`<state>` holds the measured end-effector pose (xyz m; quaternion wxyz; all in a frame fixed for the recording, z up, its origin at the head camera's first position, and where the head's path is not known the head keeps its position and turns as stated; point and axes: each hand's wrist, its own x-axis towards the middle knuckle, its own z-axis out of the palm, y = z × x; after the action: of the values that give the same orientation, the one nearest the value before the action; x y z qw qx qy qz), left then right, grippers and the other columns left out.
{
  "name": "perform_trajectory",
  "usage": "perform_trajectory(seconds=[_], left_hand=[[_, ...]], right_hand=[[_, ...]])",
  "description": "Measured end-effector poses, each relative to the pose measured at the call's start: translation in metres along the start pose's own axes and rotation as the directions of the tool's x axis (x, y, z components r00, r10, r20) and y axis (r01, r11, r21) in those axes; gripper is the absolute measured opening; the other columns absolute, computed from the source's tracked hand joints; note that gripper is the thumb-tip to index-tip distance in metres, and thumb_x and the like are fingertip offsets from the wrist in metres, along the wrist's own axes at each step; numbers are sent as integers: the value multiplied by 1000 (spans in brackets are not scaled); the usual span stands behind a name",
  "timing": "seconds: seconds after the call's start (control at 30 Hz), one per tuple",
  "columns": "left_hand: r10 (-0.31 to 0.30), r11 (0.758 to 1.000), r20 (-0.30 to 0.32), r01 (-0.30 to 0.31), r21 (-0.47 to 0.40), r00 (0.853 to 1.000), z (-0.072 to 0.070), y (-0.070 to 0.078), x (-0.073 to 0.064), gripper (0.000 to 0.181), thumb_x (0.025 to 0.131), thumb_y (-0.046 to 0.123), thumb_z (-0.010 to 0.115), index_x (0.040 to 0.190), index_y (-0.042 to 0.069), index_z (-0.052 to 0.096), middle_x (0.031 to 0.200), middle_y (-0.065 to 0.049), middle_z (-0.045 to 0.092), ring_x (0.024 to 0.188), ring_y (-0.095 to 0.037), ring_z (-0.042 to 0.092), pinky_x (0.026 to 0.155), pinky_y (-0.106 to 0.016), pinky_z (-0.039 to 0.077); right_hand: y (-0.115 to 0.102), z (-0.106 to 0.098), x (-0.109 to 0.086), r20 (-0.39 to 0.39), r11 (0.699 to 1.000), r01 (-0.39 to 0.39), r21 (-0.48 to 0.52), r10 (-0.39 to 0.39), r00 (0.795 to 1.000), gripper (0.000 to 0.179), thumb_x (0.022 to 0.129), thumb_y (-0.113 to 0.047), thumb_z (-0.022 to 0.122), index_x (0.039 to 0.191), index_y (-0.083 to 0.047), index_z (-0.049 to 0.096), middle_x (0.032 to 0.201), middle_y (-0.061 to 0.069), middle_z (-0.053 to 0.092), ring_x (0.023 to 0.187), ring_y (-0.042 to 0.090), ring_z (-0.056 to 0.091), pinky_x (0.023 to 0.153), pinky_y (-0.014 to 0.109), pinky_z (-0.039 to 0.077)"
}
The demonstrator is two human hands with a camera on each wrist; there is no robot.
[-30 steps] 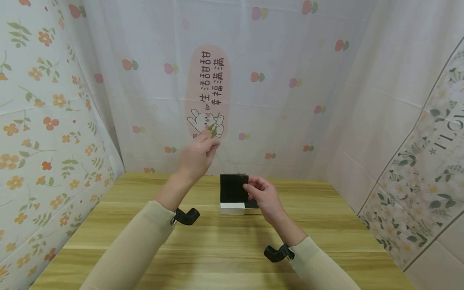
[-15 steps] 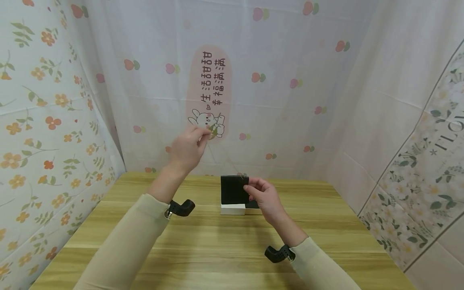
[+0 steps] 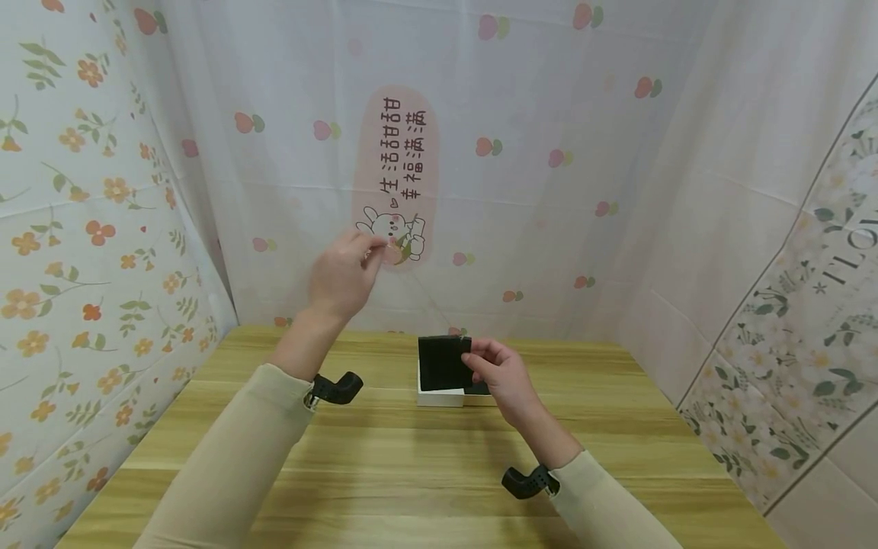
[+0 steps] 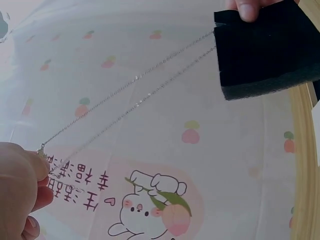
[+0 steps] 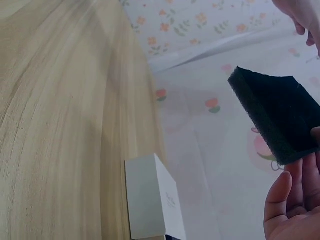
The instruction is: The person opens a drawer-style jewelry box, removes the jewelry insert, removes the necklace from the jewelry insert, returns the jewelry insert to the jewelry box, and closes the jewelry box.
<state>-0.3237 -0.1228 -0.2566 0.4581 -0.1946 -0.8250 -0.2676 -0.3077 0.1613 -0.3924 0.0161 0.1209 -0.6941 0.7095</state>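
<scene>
A thin silver necklace (image 4: 137, 78) runs taut in two strands from my left hand to slits in the edge of a black foam pad (image 3: 442, 363). My left hand (image 3: 344, 276), raised in front of the curtain, pinches the necklace's clasp end between thumb and fingertips. With thumb and fingers, my right hand (image 3: 504, 377) grips the pad by its right side. In the right wrist view the square foam pad (image 5: 287, 112) is tilted, its thick fuzzy edge showing. Below the pad, a small white box (image 3: 440, 399) stands on the table.
A black part (image 3: 479, 389) lies just right of the white box, partly behind my right hand. The wooden table (image 3: 384, 473) ends at a patterned curtain (image 3: 535, 91) at the back. Black camera mounts (image 3: 524, 483) are strapped to both wrists.
My left hand has moved left and a little up, drawing the necklace out in a longer slant from the pad. My right hand and the pad have dipped slightly.
</scene>
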Motion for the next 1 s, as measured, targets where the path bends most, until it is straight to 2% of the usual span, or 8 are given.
perform_trajectory(seconds=[0.23,0.5,0.7,1.0], left_hand=[[-33,999,-23,33,-10,999,-3,-1,1,14,106,7,70,113,0,81,101,-16,76,79,-32,71,64,-42,59],[-65,996,27,66,-59,998,-3,-8,-5,14,105,6,70,113,1,81,109,-16,78,83,-33,72,72,-43,64],[-102,993,39,104,-51,994,-2,-18,-13,13,106,7,70,112,4,82,109,-14,77,82,-33,70,69,-43,60],[-67,998,49,68,-18,997,4,-30,-28,15,104,7,72,112,4,84,99,-14,74,76,-31,69,63,-41,56]], right_hand=[[4,-3,-1,-13,1000,-5,-30,4,1000,14,104,-5,72,116,-1,70,99,-3,68,83,15,58,76,22,56],[5,-4,-2,-31,999,-9,-53,7,999,15,103,-6,72,117,0,69,98,-3,67,80,13,58,76,21,57],[5,-3,-1,-30,999,-8,-44,6,1000,17,104,-6,72,119,2,69,99,-4,68,82,13,59,76,21,57],[5,-4,0,-28,1000,-3,-27,2,1000,15,103,-5,74,116,-1,71,99,-5,69,83,13,59,75,21,56]])
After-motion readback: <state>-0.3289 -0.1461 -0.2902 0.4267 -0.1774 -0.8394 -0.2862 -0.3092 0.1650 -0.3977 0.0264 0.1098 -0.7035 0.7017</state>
